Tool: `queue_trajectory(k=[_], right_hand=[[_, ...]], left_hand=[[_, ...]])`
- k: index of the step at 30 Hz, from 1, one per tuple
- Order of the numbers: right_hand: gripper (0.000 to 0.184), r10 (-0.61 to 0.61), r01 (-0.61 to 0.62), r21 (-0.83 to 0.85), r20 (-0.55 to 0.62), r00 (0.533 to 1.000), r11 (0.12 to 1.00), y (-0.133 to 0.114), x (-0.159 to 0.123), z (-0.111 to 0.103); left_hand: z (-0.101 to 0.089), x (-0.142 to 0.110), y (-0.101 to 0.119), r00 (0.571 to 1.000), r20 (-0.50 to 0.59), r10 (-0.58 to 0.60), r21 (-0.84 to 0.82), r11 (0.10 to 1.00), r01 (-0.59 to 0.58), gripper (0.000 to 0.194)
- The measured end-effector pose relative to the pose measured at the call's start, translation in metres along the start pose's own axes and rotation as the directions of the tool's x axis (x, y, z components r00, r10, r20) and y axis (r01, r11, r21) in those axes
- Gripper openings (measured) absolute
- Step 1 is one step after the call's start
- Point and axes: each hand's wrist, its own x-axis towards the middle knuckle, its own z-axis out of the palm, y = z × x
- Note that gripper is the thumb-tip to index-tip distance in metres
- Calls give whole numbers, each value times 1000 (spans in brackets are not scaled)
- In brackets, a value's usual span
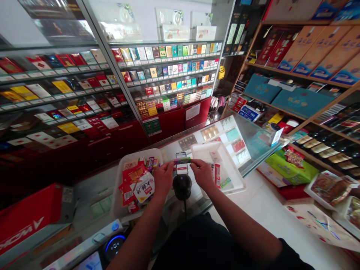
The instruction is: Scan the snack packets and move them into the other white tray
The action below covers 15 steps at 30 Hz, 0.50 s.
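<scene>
The left hand is pinching one end of a slim green-and-purple packet between thumb and fingers; the right hand is pinching the other end in the same way. The packet is being held crosswise, overlapping the view of a phone with a lit screen. Just below the phone in view, a black rounded device with a cable is standing between the forearms.

Beside the left hand, a white plastic bin is holding a heap of snack packs, mostly red, with a white one lying on top. Beside the right hand, a second white bin is holding a few packs: red-and-white ones and a green one.

The glass counter is supporting both bins and is showing boxes beneath its surface. At the near left, a round black device is glowing with a blue ring; beyond it, a large red box is lying. Glass shelves ahead are displaying rows of small coloured packs.
</scene>
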Motion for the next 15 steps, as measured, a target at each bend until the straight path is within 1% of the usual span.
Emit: queue_trajectory(k=[2, 4, 7, 10, 13, 15], right_hand=[[27, -12, 12, 0, 5, 1000, 1000, 1, 1, 2], [26, 3, -3, 26, 14, 1000, 1000, 1, 1, 4], [23, 70, -71, 53, 21, 997, 996, 3, 1, 7], [19, 118, -118, 50, 2, 993, 992, 6, 3, 10], [18, 115, -112, 139, -13, 993, 984, 12, 4, 14], [21, 115, -114, 214, 4, 993, 970, 15, 5, 16]], left_hand=[[-2, 1, 1, 1000, 5, 13, 21, 1000, -13, 41], [-2, 1, 2, 1000, 6, 12, 14, 1000, -12, 36], [-1, 3, 0, 1000, -2, -14, -25, 1000, 14, 28], [3, 6, -4, 999, 12, -44, -88, 995, 45, 26], [6, 7, -5, 998, 22, -62, -167, 984, 65, 30], [7, 6, -5, 997, 14, -72, -190, 979, 74, 32]])
